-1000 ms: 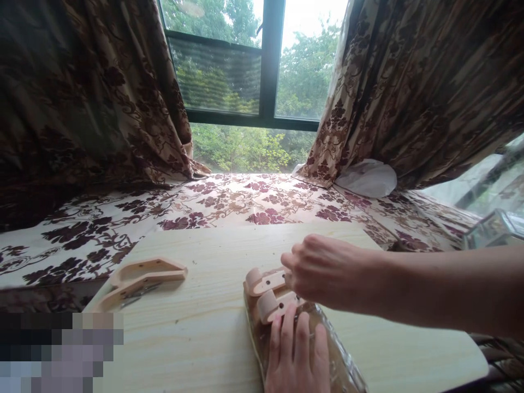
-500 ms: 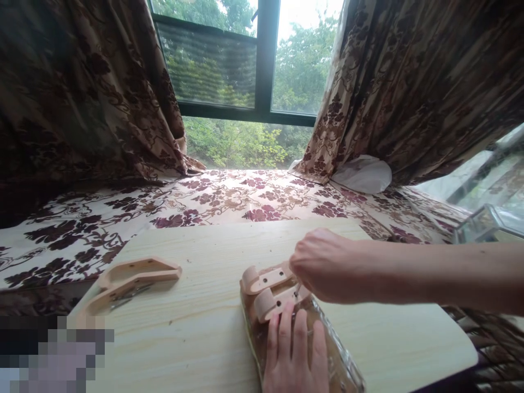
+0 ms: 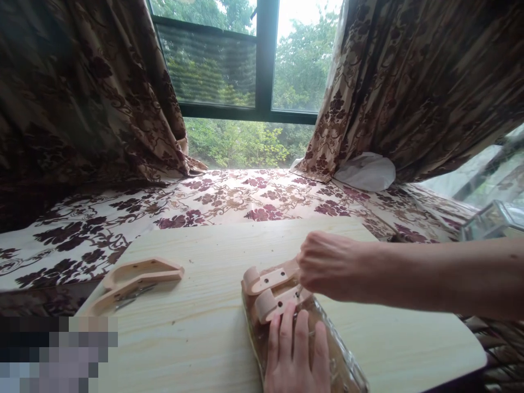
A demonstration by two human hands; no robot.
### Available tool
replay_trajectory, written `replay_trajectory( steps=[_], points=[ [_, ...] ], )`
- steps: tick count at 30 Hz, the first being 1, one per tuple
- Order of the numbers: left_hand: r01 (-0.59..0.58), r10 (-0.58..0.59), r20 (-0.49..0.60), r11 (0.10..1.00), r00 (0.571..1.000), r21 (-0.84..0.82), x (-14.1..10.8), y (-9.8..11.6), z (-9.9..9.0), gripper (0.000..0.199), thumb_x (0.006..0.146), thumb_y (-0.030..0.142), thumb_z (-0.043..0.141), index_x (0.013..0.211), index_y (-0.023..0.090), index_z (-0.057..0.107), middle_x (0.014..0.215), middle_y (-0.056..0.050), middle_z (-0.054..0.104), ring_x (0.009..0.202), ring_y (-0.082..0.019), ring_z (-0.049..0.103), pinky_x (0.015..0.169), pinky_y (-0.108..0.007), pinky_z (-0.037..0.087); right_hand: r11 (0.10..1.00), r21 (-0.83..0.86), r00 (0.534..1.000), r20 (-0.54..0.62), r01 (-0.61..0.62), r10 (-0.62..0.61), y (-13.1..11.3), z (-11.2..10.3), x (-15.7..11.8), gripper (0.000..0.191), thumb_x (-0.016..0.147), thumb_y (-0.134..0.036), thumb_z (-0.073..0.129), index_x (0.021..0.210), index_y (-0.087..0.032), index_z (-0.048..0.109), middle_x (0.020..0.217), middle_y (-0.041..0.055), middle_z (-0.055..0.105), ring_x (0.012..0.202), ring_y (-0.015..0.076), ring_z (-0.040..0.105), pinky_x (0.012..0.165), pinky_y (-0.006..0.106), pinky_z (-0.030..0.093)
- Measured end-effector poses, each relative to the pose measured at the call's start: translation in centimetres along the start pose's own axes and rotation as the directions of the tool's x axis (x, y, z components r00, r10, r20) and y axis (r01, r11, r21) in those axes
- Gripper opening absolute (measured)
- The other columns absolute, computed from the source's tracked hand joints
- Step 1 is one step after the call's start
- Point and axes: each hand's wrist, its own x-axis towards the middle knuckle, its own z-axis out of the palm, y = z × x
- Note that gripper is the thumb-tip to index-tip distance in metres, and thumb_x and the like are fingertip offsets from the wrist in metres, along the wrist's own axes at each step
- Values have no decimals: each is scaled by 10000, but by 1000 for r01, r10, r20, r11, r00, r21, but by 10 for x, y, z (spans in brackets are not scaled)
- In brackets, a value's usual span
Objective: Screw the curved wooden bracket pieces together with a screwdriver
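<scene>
Steadying two wooden hooks (image 3: pixel 267 303) on a wrapped block (image 3: pixel 339 360).
Left hand (image 3: pixel 298 349) lies flat, touching one; right hand (image 3: pixel 321 266) curls tight over their straight ends, its inside hidden. Next likely calls for keeping still.

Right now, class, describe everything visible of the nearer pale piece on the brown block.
The nearer pale piece looks wooden, with a thick rounded left end and a flat bar with dark holes. It lies aslant on the brown block; the left hand touches it, the right hand partly hides its right end.
</scene>
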Motion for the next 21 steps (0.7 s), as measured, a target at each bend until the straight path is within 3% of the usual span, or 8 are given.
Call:
replay_trajectory(
  steps=[3,6,7,10,12,15,18,21],
  points=[
    [-12,13,27,1000,1000,-4,0,-1,3,240,766,168,569,987,217,648,1080,-61,647,1169,-272,507,1075,-426,293,965,237,991,93,-112,93,18,-4,1,133,769,-114,582,721,-136,704,611,39,631,490,123,439,465,277,275],
    [98,-101,-153,995,983,-27,1,0,9,221,786,108,497,884,221,659,1000,-53,671,1145,-247,533,1055,-409,322,885,423,978,154,-197,144,28,3,-7,216,781,-330,605,743,-153,722,594,29,623,507,123,478,466,250,292],
    [109,-113,-211,994,971,-28,1,1,11,221,790,97,488,852,226,657,968,-43,677,1129,-232,547,1053,-396,328,874,439,977,139,-208,163,28,9,-13,230,797,-336,577,766,-160,723,605,26,628,512,123,489,466,245,295],
    [20,-17,-130,1000,991,20,-2,-2,11,236,780,86,514,899,233,656,997,-30,684,1104,-219,574,1042,-370,355,794,569,963,-14,-214,269,23,38,-34,270,867,-316,461,834,-185,695,699,35,664,597,143,545,511,247,327],
    [-36,41,-89,998,995,55,-4,-3,10,247,774,68,520,927,209,653,1017,-41,686,1084,-210,591,1036,-351,369,662,723,880,-167,-197,444,17,65,-45,243,883,-308,442,900,-192,655,772,39,674,689,160,575,599,261,375],
    [-19,26,-177,999,984,43,-6,-2,12,244,813,70,471,895,201,661,986,-40,696,1041,-168,614,1043,-309,362,453,849,695,-152,-272,703,6,106,-47,260,864,-384,477,955,-173,597,725,43,648,658,183,552,624,301,400],
    [31,-34,-306,999,951,-14,-5,-1,13,260,867,134,443,821,248,672,952,-11,704,1018,-142,623,1051,-299,351,215,976,702,-141,-19,699,-8,131,-33,375,863,-473,484,1072,-170,557,817,47,649,744,191,576,670,304,444],
    [-49,52,-181,999,982,19,-2,-4,6,254,882,171,454,864,273,685,986,-1,703,1014,-132,625,1047,-282,353,78,986,648,-154,145,746,-20,138,-17,379,867,-485,474,1053,-171,578,834,40,632,781,195,582,693,304,463]
  ],
)
